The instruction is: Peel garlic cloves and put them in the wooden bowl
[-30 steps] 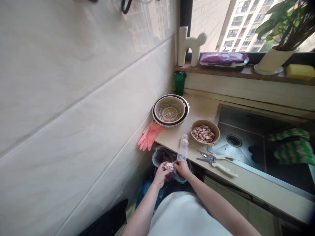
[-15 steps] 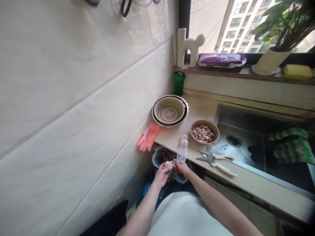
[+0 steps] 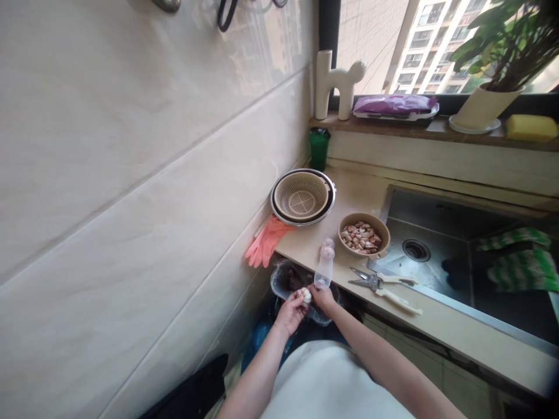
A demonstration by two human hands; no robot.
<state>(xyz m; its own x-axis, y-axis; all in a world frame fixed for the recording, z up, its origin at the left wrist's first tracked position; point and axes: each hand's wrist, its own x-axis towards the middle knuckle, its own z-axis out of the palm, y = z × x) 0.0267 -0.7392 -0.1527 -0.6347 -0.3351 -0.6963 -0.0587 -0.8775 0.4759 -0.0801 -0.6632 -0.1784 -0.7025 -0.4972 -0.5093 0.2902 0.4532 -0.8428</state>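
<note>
Over the lined bin, my left hand (image 3: 292,314) grips a whitish garlic bulb (image 3: 304,296) between thumb and fingers. My right hand (image 3: 324,299) is close against the bulb's right side, fingers curled in a pinch; what they hold is hidden. Just beyond it, a clear plastic net or bag (image 3: 324,270) with garlic bulbs (image 3: 327,249) lies at the counter edge. A tan bowl (image 3: 385,231) holds many loose garlic cloves (image 3: 360,237). White-handled kitchen shears (image 3: 374,282) lie partly spread on the counter to the right.
Below the hands is a bin (image 3: 279,280) with a plastic liner and dark scraps. Pink rubber gloves (image 3: 266,241) hang over the counter corner, beside a tan colander (image 3: 325,185) in a metal-rimmed basin. A steel sink (image 3: 395,262) with a green-striped cloth (image 3: 522,267) lies at the right.
The garlic bulb has turned and moved slightly right and down in my left hand, showing a smoother, whiter side. Reddish skin seen between the hands earlier no longer shows.
</note>
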